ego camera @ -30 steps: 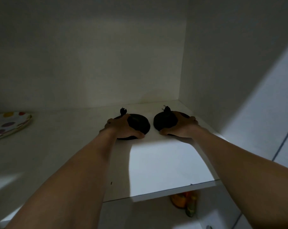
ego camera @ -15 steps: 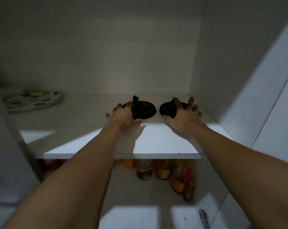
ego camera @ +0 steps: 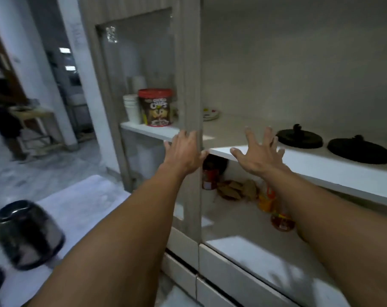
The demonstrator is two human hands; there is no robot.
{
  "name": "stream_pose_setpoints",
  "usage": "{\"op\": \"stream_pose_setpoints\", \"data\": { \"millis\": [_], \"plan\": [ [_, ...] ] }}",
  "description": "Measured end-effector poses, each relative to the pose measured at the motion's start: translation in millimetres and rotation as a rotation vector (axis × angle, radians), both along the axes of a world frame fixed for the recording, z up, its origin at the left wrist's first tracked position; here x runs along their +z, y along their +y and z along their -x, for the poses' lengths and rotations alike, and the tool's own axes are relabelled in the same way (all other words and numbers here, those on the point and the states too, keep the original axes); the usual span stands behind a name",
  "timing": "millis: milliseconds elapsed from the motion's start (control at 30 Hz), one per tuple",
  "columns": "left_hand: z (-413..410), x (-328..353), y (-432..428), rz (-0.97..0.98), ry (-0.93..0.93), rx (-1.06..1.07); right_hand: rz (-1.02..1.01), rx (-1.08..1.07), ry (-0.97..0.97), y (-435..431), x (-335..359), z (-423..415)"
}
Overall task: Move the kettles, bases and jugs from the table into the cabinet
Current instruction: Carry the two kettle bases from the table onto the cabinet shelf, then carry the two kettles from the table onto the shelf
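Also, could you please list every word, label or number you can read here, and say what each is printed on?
"CHOCO CHIPS", only partly legible: red-lidded tub behind the cabinet's glass door.
Smaller print on that tub: too blurred to read.
Labels on the bottles and jar on the lower shelf: too blurred to read.
No other text visible.

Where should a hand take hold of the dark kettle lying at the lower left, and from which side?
Blur hides any handle on the kettle, so grip its rounded body. It lies tilted, rim up-left; the left hand could come from above, fingers spread round its middle.
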State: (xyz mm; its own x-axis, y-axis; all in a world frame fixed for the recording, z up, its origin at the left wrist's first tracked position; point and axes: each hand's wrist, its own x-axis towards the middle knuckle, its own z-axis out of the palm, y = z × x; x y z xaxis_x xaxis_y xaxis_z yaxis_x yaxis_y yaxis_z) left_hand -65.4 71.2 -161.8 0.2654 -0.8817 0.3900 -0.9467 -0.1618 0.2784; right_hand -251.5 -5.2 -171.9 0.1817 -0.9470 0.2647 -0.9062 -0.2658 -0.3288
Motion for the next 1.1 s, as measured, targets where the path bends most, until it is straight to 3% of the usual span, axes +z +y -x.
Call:
{"op": "stream_pose_setpoints", "data": {
  "millis": [333, 567, 767, 1000, 1100],
  "plan": [
    [-177, -28, 200, -0.115, 0.01, 0.481, -0.054, 0.47, 0.084, 135, -23, -232],
    [-259, -78, 322, -0.153, 0.162, 0.756, -0.162, 0.709, 0.173, 241, -82, -346],
    [-302, -138, 359, -0.172, 0.394, 0.893, -0.368, 0.772, 0.209, 272, -135, -410],
    [-364, -198, 336, 0.153, 0.99, 1.168, -0.576, 0.795, 0.023, 249, -185, -485],
    [-386, -207, 312, 0.296, 1.129, 1.262, -0.611, 0.761, -0.045, 235, -198, -520]
  ]
}}
